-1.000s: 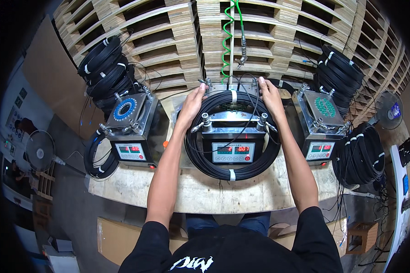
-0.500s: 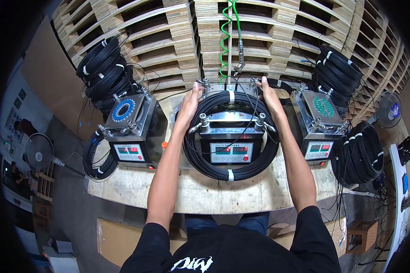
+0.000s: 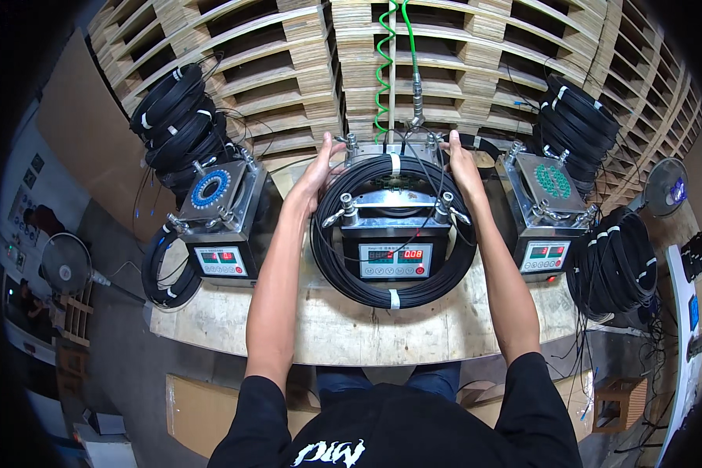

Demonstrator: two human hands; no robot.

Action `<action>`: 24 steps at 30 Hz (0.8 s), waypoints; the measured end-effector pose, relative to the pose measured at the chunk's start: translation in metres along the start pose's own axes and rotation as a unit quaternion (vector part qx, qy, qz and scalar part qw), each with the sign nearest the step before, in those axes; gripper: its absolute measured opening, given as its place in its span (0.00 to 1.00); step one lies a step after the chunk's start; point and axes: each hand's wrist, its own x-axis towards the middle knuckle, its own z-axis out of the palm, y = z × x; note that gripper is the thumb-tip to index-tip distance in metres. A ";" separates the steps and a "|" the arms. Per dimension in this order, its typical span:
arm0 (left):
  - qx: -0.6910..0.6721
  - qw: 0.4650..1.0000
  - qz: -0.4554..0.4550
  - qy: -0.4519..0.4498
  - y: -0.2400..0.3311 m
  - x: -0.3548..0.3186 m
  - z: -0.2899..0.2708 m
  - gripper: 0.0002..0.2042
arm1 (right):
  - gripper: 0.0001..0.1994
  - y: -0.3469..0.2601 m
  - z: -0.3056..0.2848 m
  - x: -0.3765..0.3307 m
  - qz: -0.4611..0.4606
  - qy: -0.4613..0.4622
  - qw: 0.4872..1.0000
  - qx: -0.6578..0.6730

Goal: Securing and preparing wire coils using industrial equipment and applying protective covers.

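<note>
Left hand (image 3: pixel 313 175) fingers curled over the far-left arc of the black cable coil (image 3: pixel 394 285), thumb side toward the metal post there; right hand (image 3: pixel 462 168) fingers likewise closed on the far-right arc, so both hands grip the coil, not spread. Can't tell how tight the grip is, palms hidden behind the knuckles. Coil rings the middle tester box (image 3: pixel 395 234), near edge resting on the wooden bench (image 3: pixel 234 320), far edge up at the box's top plate by the wing-nut clamps (image 3: pixel 345 210). White tape ties (image 3: pixel 395 298) bind the loop at near and far points. To do this well, my read: keep both hands level so the loop doesn't tilt and snag a clamp or post, hold at opposite sides as now, and keep the turns together so nothing slips out of the ties. Watch the thin leads crossing the box face and the green coiled hose (image 3: pixel 381 70) hanging down at far centre, easy to catch. Left tester box (image 3: pixel 218 226) and right tester box (image 3: pixel 550 214) flank it, stacks of black coils (image 3: pixel 175 117) far left and more on the right, pallets (image 3: pixel 288 54) behind.
</note>
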 end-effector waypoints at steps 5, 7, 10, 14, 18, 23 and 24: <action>-0.021 0.998 -0.009 -0.064 0.029 0.007 -0.009 0.48 | 0.40 0.011 0.003 0.005 -0.050 0.021 0.997 0.057; -0.071 0.995 0.011 -0.064 0.027 -0.002 -0.014 0.48 | 0.39 0.003 0.006 -0.002 -0.038 0.011 0.996 0.075; -0.179 0.980 0.035 -0.080 0.018 0.004 -0.014 0.48 | 0.40 0.004 -0.002 -0.002 -0.036 0.014 0.997 0.073; -0.217 0.972 0.040 -0.084 0.004 0.010 -0.007 0.48 | 0.40 0.004 0.000 -0.005 -0.021 0.033 0.993 0.111; -0.183 0.980 0.072 -0.029 -0.003 0.007 0.009 0.46 | 0.41 0.010 -0.006 0.000 -0.028 0.053 0.995 0.080; -0.202 0.975 0.075 -0.051 -0.016 0.010 -0.005 0.46 | 0.42 0.000 0.000 -0.001 -0.063 -0.007 0.996 0.068; -0.221 0.971 0.080 -0.039 -0.019 0.010 -0.004 0.46 | 0.42 -0.002 0.000 -0.001 -0.062 -0.024 0.995 0.073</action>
